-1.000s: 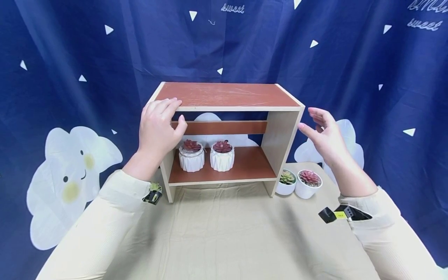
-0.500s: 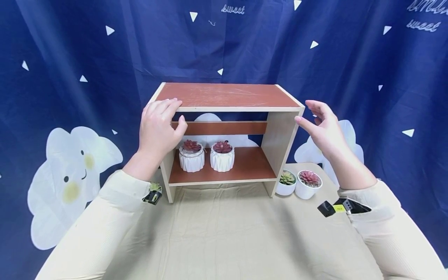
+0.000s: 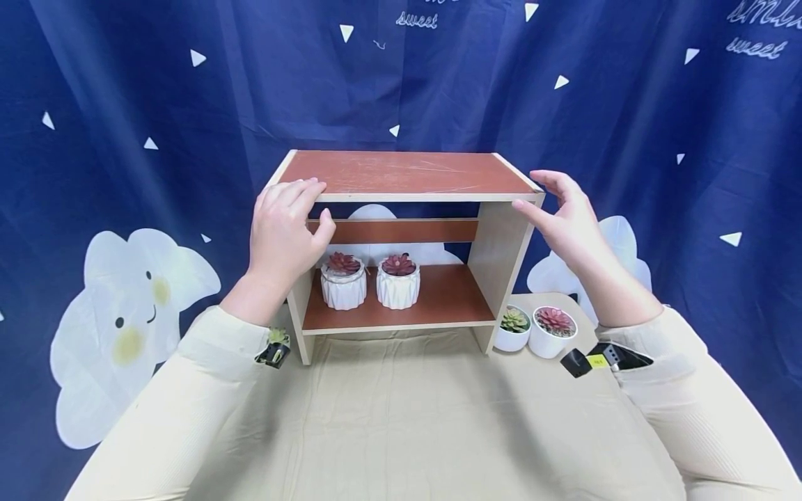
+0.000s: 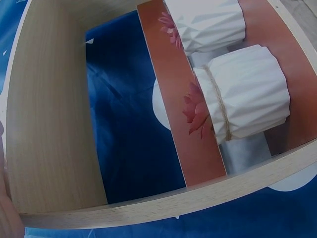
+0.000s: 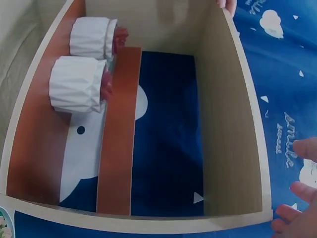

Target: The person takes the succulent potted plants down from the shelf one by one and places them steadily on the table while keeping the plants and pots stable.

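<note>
A small wooden shelf (image 3: 407, 174) with reddish-brown boards stands on the table. My left hand (image 3: 282, 226) grips its top board at the left front corner, fingers on top and thumb at the front edge. By the right front corner is my right hand (image 3: 567, 223), fingers apart and thumb extended; in the right wrist view its fingers (image 5: 302, 191) appear clear of the wood. On the lower board stand two red succulents in white faceted pots, the left pot (image 3: 343, 291) tied with twine and the right pot (image 3: 397, 291) beside it.
Right of the shelf stand a green succulent in a white pot (image 3: 512, 339) and a red one in another white pot (image 3: 551, 341). Another green succulent (image 3: 278, 335) shows partly behind my left wrist. A blue curtain (image 3: 401, 83) hangs behind; beige cloth (image 3: 401, 417) covers the table.
My right hand has moved up and leftward to the shelf's top right corner. My left hand, the shelf and the pots have stayed in place.
</note>
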Demonstrator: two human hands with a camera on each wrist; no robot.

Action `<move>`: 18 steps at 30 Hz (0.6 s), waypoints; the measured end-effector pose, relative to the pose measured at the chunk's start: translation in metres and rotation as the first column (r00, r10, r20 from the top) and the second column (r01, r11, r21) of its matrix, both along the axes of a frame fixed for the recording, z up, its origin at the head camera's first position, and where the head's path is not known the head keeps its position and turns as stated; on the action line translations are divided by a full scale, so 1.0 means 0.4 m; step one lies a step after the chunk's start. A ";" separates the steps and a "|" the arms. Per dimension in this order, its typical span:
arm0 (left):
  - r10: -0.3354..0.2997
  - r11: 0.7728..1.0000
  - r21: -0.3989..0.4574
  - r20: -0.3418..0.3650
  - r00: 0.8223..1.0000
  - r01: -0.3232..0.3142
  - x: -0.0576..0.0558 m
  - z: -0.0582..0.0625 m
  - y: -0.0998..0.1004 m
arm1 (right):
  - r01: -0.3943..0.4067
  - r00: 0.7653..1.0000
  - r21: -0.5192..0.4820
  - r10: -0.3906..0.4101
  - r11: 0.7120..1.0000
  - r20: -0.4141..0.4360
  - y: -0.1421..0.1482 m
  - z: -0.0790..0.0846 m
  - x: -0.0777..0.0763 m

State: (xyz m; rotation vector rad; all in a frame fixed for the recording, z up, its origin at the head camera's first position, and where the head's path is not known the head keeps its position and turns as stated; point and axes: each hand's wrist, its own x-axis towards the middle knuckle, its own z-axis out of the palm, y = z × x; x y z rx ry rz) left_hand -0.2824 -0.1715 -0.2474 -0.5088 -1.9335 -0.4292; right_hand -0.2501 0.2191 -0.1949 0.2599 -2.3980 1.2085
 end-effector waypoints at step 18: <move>-0.007 1.000 0.006 -0.008 1.000 0.007 0.001 0.000 0.002 | -0.036 0.999 0.063 0.034 0.997 0.034 -0.056 0.034 -0.014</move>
